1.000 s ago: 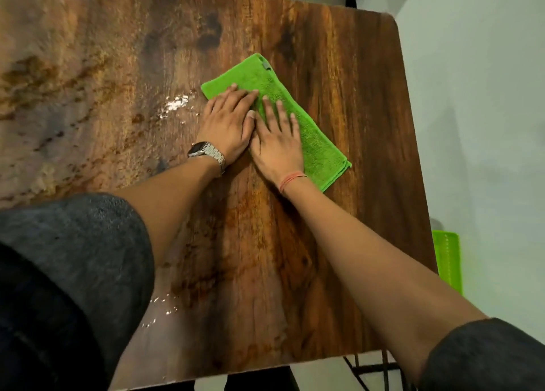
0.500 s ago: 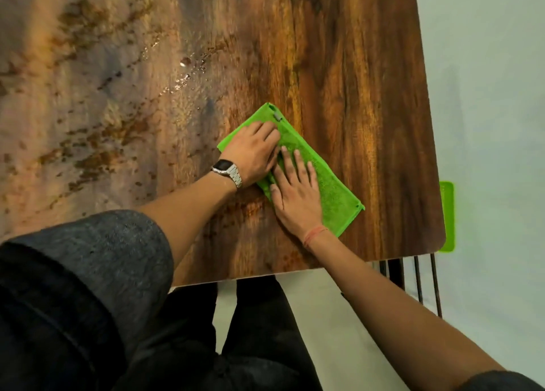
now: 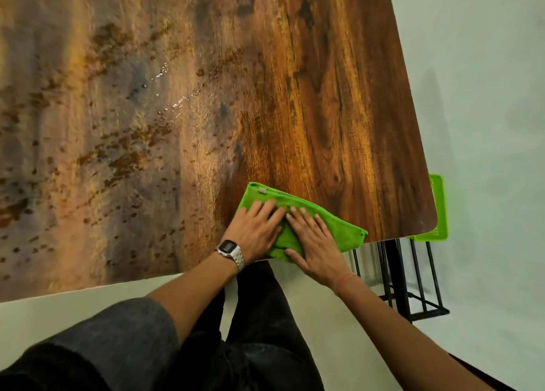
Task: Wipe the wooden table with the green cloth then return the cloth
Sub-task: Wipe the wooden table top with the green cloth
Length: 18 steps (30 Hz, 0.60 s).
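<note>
The folded green cloth (image 3: pixel 333 228) lies at the near right edge of the wooden table (image 3: pixel 182 101), its near fold hanging slightly over the rim. My left hand (image 3: pixel 258 232), with a metal watch on the wrist, presses flat on the cloth's left part. My right hand (image 3: pixel 315 244) presses flat on its middle, fingers spread, palm past the table's edge. Both hands lie side by side and touch. Wet streaks and droplets glint on the tabletop farther out.
A green plastic basket (image 3: pixel 436 210) stands on the floor beyond the table's right corner. A black metal table frame (image 3: pixel 404 284) shows under that corner. My dark trouser legs are below the near edge. The floor is pale.
Both hands have dragged the cloth toward me, from the table's middle to its near right edge. The cloth now overhangs the rim a little.
</note>
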Motion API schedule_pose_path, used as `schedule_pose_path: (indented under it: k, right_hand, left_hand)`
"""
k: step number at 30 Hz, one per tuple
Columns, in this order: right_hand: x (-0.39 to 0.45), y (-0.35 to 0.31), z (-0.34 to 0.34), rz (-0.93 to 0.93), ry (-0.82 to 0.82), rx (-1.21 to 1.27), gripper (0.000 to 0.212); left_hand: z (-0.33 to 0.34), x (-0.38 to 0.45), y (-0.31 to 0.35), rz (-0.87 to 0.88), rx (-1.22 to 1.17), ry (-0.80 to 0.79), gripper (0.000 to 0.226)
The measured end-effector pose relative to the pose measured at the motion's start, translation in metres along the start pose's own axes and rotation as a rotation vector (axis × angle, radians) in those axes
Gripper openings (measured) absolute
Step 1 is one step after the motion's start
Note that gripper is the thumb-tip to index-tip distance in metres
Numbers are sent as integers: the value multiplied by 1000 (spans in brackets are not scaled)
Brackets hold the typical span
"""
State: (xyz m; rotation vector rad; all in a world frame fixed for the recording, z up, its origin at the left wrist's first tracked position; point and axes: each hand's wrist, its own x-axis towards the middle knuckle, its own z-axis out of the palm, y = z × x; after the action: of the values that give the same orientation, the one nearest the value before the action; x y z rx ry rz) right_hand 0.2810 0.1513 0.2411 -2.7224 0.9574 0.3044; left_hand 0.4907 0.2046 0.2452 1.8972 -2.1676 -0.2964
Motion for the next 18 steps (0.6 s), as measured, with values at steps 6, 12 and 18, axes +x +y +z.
schedule_pose_path:
  k: [6,12,18]
  right_hand:
    - [-22,55,-12,148,-54,-9,75]
    - [-12,47,-9,79,-60,-82,78]
    - [23,14,-12,-16,-96,-149,78]
  left_hand:
    - [22,18,54,-105,-51,-106,57]
    - [29,11,43,-149,-72,-151,62]
    - [18,-18,14,-271,-38,-109,63]
